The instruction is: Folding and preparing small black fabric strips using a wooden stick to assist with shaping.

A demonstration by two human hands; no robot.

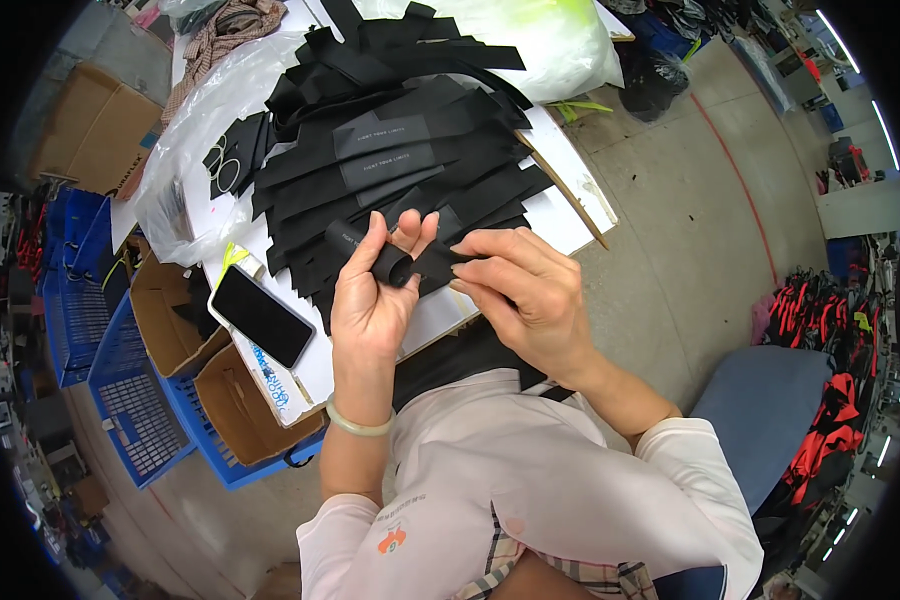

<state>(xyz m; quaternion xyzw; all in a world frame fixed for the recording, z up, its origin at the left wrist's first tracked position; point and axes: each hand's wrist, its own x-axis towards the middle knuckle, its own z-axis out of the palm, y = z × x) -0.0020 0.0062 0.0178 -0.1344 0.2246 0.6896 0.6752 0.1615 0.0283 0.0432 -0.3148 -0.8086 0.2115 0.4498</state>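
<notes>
Over the table's near edge, my left hand [368, 310] is turned palm up, its thumb and fingers curled around a black fabric strip [394, 267] that bends into a loop. My right hand [530, 290] pinches the strip's other end between thumb and fingertips, just right of the left hand. Beyond both hands lies a wide heap of overlapping black fabric strips [410, 110], a few with pale printing. A phone [262, 315] with a dark screen rests on the white table [430, 325], left of my left wrist.
White loops like scissor handles [228, 176] lie on black pieces at left, near a clear plastic bag [175, 200]. A thin wooden stick [568, 190] lies along the right edge. Cardboard boxes [240, 400] and blue baskets [135, 400] stand at left, a grey-blue seat [760, 410] at right.
</notes>
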